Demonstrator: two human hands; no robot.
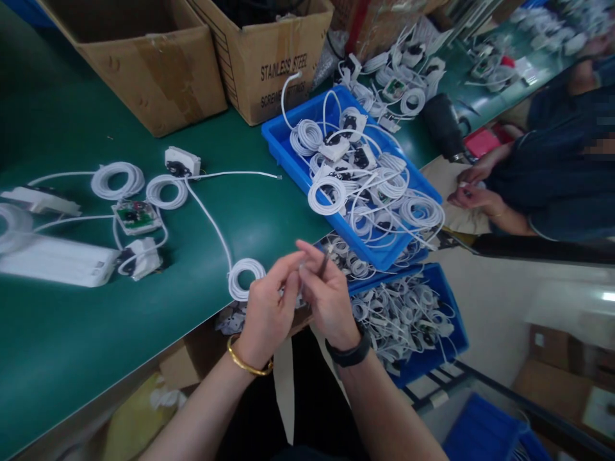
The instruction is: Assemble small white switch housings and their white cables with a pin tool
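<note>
Close together beyond the green table's front edge, my left hand (273, 294) and my right hand (328, 291) meet at the fingertips. Both are closed in a pinch. What they pinch is small and mostly hidden; a thin dark piece (323, 262) shows at my right fingers. Just left of my left hand lies a coil of white cable (233, 285) at the table edge. Its cable runs up to a white and black module (182, 162) beside another cable coil (166, 192). Further left are a green circuit board (138, 218) and a white housing (57, 259).
A blue tray (307, 186) of coiled cable modules stands right of the table's middle, with a fuller blue bin (454, 314) below. Cardboard boxes (158, 77) line the back. At right, a co-worker's hands (480, 189) work near a dark heat gun (442, 128).
</note>
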